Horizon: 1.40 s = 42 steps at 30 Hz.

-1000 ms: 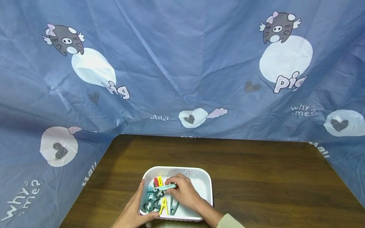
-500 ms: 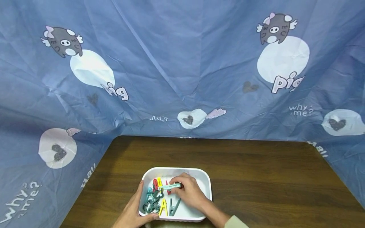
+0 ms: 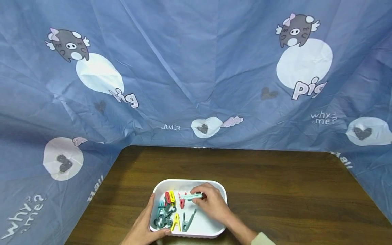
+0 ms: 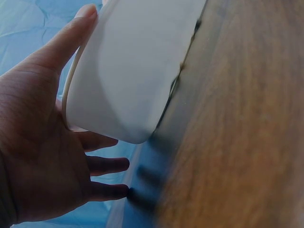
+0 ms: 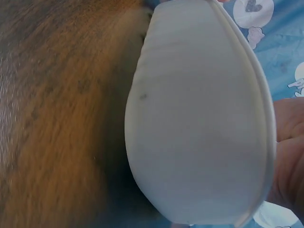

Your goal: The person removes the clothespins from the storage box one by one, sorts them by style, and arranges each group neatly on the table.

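Your straight-fingered left hand [image 3: 143, 223] touches the tray [image 3: 206, 227]; above it your right hand [image 3: 212, 203] pinches a mint clip [image 3: 188, 196]; behind, a curtain [image 3: 190, 68] reads "pig".

place: screened-off work spot, wider room unclear | blue pig-print cloth [image 3: 171, 34] round three sides | brown wood-grain table [image 3: 275, 190]
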Each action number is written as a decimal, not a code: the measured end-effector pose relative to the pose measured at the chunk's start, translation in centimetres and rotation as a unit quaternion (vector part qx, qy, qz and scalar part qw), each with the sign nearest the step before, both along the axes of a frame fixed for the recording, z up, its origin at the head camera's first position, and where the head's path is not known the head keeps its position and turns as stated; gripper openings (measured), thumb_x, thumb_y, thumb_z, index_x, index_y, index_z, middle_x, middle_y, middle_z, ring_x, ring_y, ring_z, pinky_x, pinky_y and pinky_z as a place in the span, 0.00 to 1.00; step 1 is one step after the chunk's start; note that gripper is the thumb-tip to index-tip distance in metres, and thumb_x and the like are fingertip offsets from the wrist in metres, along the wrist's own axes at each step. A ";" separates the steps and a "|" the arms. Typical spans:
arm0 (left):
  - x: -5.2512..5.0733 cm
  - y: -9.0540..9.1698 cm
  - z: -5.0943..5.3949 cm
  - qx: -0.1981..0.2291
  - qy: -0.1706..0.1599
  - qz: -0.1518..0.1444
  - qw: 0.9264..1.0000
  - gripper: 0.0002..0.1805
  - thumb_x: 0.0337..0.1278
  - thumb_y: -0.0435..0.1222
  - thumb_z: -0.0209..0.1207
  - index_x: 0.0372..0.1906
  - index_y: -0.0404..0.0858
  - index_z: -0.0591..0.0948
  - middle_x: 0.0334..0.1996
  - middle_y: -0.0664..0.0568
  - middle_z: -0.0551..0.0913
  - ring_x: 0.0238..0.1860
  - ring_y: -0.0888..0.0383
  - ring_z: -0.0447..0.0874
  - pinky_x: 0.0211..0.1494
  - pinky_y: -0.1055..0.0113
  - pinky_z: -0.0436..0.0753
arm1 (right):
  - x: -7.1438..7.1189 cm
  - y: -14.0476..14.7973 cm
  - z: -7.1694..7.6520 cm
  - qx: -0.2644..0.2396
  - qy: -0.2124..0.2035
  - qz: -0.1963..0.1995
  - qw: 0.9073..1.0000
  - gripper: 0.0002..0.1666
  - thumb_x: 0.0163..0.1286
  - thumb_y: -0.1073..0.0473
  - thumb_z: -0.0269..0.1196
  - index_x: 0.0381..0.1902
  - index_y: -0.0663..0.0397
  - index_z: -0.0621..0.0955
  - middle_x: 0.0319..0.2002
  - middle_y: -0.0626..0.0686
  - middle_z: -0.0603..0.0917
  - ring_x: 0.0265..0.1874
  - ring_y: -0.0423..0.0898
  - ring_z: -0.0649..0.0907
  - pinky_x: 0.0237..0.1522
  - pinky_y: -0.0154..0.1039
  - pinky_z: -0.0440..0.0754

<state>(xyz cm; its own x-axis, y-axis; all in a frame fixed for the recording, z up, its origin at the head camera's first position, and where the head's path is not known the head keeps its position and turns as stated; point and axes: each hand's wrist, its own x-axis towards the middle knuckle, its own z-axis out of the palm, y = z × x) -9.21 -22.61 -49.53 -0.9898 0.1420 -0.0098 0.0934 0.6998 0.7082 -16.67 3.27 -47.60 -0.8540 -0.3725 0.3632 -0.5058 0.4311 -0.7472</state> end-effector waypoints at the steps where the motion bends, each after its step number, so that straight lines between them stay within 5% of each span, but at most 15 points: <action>1: 0.0 0.0 0.0 -0.002 0.004 0.001 1.000 0.69 0.41 0.51 0.76 0.81 0.34 0.43 0.75 0.27 0.58 0.74 0.30 0.61 0.69 0.35 0.69 | 0.0 0.2 0.1 -0.002 0.003 -0.002 1.000 0.11 0.56 0.66 0.74 0.38 0.52 0.88 0.35 0.51 0.85 0.30 0.31 0.75 0.32 0.25 0.76; 19: 0.0 0.1 -0.4 -0.024 0.043 0.002 0.999 0.70 0.38 0.51 0.77 0.81 0.34 0.44 0.74 0.31 0.65 0.71 0.37 0.68 0.66 0.44 0.76 | -0.2 4.3 1.6 -0.014 -0.077 -0.055 0.995 0.12 0.60 0.64 0.72 0.43 0.50 0.88 0.40 0.50 0.85 0.29 0.33 0.74 0.32 0.27 0.76; 28: 0.0 0.1 -0.2 -0.018 0.023 0.004 1.000 0.70 0.40 0.51 0.77 0.81 0.35 0.43 0.75 0.30 0.62 0.72 0.35 0.65 0.66 0.39 0.74 | -0.4 6.5 2.1 -0.019 -0.111 -0.091 0.989 0.13 0.61 0.64 0.71 0.45 0.49 0.87 0.40 0.49 0.84 0.31 0.36 0.75 0.33 0.28 0.76; 42: 0.0 0.1 -0.3 -0.017 0.029 0.009 0.999 0.70 0.38 0.51 0.77 0.81 0.35 0.45 0.74 0.30 0.63 0.72 0.34 0.66 0.66 0.39 0.74 | -0.6 9.2 2.0 -0.049 -0.110 -0.129 0.984 0.14 0.61 0.66 0.71 0.46 0.55 0.87 0.42 0.54 0.85 0.33 0.34 0.79 0.35 0.27 0.79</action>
<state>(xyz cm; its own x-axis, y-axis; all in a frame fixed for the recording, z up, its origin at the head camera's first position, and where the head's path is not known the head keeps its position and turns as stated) -9.22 -22.51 -49.84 -0.9913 0.1247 0.0423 0.1201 0.7251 0.6781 -17.23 12.52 -45.58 -0.9777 -0.1060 0.1815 -0.2099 0.4445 -0.8709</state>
